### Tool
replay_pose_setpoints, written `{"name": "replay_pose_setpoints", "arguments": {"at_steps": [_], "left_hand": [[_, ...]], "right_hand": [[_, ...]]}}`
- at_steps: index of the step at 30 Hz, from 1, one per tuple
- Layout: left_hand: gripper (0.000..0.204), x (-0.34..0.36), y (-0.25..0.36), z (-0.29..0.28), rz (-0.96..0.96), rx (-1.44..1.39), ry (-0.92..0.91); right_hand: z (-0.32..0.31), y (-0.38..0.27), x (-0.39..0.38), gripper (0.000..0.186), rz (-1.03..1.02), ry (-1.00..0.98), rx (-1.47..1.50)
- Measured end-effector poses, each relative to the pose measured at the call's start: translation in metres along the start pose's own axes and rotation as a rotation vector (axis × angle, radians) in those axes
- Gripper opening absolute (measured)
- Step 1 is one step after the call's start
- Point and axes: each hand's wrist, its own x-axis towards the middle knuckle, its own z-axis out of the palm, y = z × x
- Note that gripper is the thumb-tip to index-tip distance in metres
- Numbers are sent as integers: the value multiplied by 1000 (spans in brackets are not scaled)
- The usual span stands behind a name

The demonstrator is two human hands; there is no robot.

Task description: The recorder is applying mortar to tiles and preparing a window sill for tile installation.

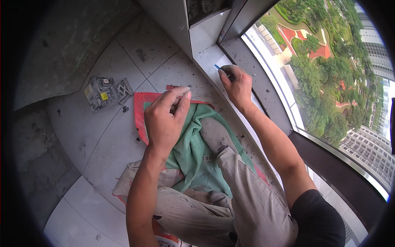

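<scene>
My right hand (236,85) reaches to the white ledge (207,57) below the window and pinches a small blue-tipped tool (217,66) against it. My left hand (166,117) hovers over a green cloth (191,152), fingers curled together; whether something small sits between thumb and fingertips I cannot tell. Under the cloth lies a red-edged sheet (140,113). My knees in grey trousers (230,193) rest on the cloth.
A grey and yellow power tool (105,92) lies on the dusty tiled floor (115,61) at the left. A grey wall corner (173,20) stands ahead. At the right a window frame (329,160) looks down on trees and buildings far below.
</scene>
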Motion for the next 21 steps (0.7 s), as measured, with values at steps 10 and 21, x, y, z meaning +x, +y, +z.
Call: {"name": "replay_pose_setpoints", "arguments": {"at_steps": [10, 21], "left_hand": [[24, 109, 69, 5, 467, 480, 215], [21, 121, 60, 10, 424, 621, 184]], "right_hand": [[38, 13, 55, 25, -12, 73, -324], [48, 5, 60, 29, -55, 25, -325]]}}
